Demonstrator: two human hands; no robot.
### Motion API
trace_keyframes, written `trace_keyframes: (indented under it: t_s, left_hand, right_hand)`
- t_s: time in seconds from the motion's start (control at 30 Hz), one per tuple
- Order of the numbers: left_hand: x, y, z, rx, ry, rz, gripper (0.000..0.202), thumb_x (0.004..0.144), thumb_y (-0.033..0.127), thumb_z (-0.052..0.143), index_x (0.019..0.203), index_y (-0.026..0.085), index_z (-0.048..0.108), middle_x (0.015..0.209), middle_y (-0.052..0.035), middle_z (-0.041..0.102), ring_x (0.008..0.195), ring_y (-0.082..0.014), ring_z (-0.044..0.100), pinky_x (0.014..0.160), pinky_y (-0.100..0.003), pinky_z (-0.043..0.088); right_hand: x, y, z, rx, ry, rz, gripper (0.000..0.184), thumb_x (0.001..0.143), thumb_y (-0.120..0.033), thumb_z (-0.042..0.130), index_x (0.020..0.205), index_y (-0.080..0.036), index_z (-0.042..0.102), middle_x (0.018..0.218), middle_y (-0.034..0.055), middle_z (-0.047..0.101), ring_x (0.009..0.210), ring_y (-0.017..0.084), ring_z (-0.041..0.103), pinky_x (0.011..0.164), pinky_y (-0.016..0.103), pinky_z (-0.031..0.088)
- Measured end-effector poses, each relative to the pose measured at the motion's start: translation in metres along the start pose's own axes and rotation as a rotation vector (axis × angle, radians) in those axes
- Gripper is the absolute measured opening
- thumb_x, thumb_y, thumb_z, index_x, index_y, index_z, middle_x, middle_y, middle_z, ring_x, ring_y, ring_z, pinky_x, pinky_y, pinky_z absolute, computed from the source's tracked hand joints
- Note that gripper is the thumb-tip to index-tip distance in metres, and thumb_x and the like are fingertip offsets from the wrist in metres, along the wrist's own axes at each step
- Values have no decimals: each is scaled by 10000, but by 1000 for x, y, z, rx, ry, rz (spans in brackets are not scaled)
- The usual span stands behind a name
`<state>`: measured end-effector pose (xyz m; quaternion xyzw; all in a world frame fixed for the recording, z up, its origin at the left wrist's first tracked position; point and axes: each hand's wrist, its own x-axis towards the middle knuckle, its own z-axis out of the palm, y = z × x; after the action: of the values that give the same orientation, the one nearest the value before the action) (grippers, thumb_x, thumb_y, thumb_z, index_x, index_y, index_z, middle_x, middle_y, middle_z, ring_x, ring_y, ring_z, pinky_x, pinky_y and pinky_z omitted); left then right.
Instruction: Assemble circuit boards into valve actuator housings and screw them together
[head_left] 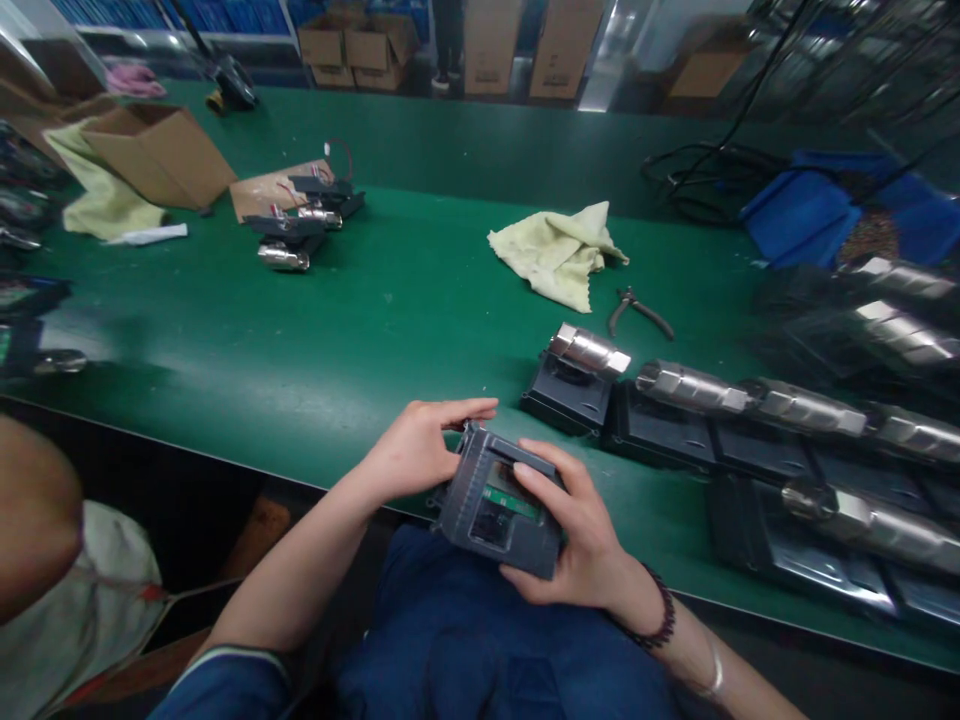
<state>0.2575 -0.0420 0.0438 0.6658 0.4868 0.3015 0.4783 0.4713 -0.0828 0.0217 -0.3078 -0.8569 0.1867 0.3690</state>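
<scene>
A dark grey plastic instrument housing (470,492) with a clear window is held tilted over the front edge of the bench. A green circuit board shows through the window. My right hand (581,525) grips its right side, thumb below and fingers across the window. By the upper left corner is my left hand (412,448), fingers stretched out past the corner and thumb at the housing's left edge. Its other fingers are partly hidden. Beyond the right hand, a similar dark housing with a metal pipe fitting (589,350) lies on the green bench (352,330).
Several more housings with metal fittings (806,405) fill the right side. Diagonal cutters (637,312) and a yellow cloth (559,250) lie ahead. A blue bin (802,210) stands at back right, open units (292,235) at left. Another person's sleeve (112,600) is at lower left.
</scene>
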Motion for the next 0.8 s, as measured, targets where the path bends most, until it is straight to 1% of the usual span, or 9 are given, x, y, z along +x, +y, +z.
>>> trace_keyframes:
  t_s: [0.07, 0.13, 0.23, 0.33, 0.43, 0.5, 0.6, 0.7, 0.8]
  left_hand:
    - [-8, -9, -6, -91, -66, 1, 647, 730, 173, 696, 1342, 225, 494, 1303, -80, 601, 1161, -227, 595, 1021, -411, 459]
    - [-19, -21, -11, -174, -147, 3, 695, 795, 279, 675, 1420, 231, 377, 1421, -98, 483, 1291, -235, 479, 1094, -436, 369]
    - [-35, -41, -9, -311, -247, -8, 754, 827, 470, 634, 1458, 227, 300, 1478, -121, 400, 1352, -250, 396, 1130, -441, 298]
    - [-45, -53, -2, -413, -306, -23, 951, 744, 589, 675, 1487, 221, 209, 1483, -145, 386, 1368, -281, 362, 1135, -459, 274]
    - [-49, -54, 4, -447, -374, 30, 1198, 595, 589, 794, 1502, 215, 106, 1497, -159, 354, 1377, -316, 336, 1132, -484, 267]
    - [-50, -51, 9, -421, -329, 13, 1242, 574, 539, 829, 1504, 212, 75, 1488, -169, 365, 1366, -320, 358, 1125, -484, 284]
    - [-49, -46, 17, -399, -201, -41, 1206, 601, 497, 830, 1504, 201, 88, 1441, -179, 430, 1329, -316, 417, 1092, -467, 350]
    - [-46, -45, 23, -415, -168, -26, 1189, 591, 491, 837, 1501, 195, 131, 1394, -176, 486, 1302, -320, 451, 1069, -458, 383]
    - [-44, -47, 26, -426, -150, -1, 1162, 595, 508, 828, 1496, 189, 166, 1400, -180, 480, 1298, -323, 455, 1083, -465, 363]
  right_hand:
    - [3, -2, -3, -20, -33, 12, 703, 719, -345, 593, 1368, -209, 360, 1305, 157, 417, 1186, 308, 489, 910, 466, 498]
    - [6, -5, -5, -37, -55, 40, 677, 725, -330, 595, 1353, -198, 379, 1298, 163, 431, 1184, 306, 495, 908, 464, 504]
    - [9, -10, -8, -51, -84, 73, 688, 712, -299, 610, 1353, -205, 380, 1289, 164, 448, 1177, 313, 508, 902, 479, 512]
    - [11, -15, -9, -67, -129, 82, 703, 705, -290, 621, 1359, -224, 372, 1293, 164, 449, 1170, 321, 517, 893, 492, 519]
    - [12, -15, -10, -95, -154, 91, 685, 723, -283, 617, 1361, -222, 375, 1297, 170, 448, 1171, 322, 518, 885, 490, 523]
    - [13, -14, -11, -95, -167, 88, 690, 720, -277, 622, 1364, -228, 379, 1299, 168, 453, 1173, 324, 519, 887, 490, 520]
    - [14, -10, -13, -69, -199, 77, 726, 693, -270, 640, 1371, -236, 381, 1303, 164, 464, 1179, 325, 519, 897, 487, 514]
    - [15, -7, -16, -56, -230, 70, 740, 687, -259, 648, 1375, -232, 376, 1315, 168, 458, 1195, 322, 510, 914, 484, 508]
    - [17, -5, -18, -62, -253, 74, 727, 701, -264, 643, 1376, -226, 376, 1328, 173, 445, 1197, 320, 508, 912, 483, 513]
